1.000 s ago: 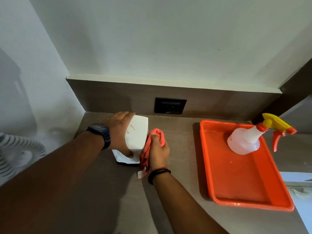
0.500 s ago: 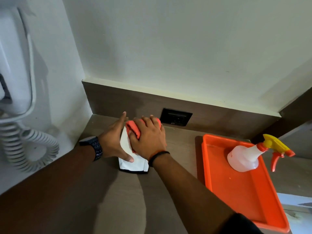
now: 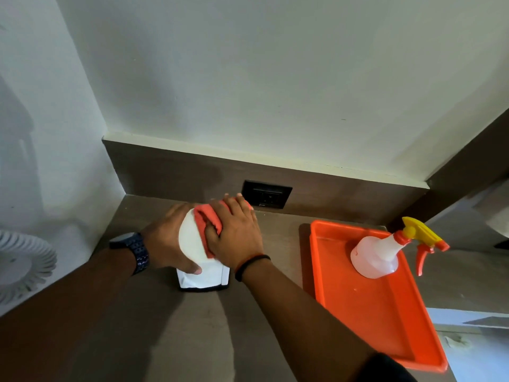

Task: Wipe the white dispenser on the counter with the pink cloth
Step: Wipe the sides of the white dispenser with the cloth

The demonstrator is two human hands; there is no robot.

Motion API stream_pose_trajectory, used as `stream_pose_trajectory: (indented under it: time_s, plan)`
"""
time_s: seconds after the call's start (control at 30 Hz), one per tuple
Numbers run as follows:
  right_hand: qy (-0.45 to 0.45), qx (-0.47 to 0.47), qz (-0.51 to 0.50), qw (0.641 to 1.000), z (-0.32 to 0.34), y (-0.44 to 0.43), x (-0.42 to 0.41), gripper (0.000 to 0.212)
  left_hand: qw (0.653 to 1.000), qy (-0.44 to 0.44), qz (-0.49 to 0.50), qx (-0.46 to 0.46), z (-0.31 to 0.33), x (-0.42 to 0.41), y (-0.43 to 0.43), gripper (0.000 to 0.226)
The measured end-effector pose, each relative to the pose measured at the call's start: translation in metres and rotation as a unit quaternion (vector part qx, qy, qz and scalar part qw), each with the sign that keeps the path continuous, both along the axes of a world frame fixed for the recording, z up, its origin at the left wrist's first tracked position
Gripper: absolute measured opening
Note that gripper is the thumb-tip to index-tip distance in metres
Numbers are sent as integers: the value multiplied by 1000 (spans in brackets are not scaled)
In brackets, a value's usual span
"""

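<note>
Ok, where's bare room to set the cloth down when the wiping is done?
The near half of the orange tray is bare; the spray bottle fills its far end. The counter in front of the white dispenser is free too, between the forearms. The far-left corner is crowded by both hands.

Head view, downward, close over counter [image 3: 192,340]

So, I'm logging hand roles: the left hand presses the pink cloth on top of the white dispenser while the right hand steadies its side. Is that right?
Not quite, the hands are swapped. In the head view the right hand presses the pink cloth on top of the white dispenser, while the left hand steadies its side.
</note>
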State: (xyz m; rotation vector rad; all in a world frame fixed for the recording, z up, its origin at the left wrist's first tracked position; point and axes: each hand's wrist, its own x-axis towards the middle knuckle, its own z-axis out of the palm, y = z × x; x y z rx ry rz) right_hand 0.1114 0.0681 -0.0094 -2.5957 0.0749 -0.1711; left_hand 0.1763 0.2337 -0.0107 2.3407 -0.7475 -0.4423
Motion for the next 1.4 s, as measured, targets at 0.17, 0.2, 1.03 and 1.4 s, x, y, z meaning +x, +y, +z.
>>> stream_pose_trajectory:
  time_s: [0.17,0.2,1.03,1.4]
  plan:
    - [3,21,-18,1000,3,14,12,44,1000,-4,19,14,-3,0,-1,135]
    - [-16,16,-11,1000,2,17,7,42,1000,-7,20,10,-3,-1,-1,134]
    - [-87,39,41,995,-7,-8,-16,37,998,-14,61,-17,-1,-15,-6,125]
    - [-67,628,-478,610,-33,-77,-30,9,971,-121,202,46,19,-56,-65,148]
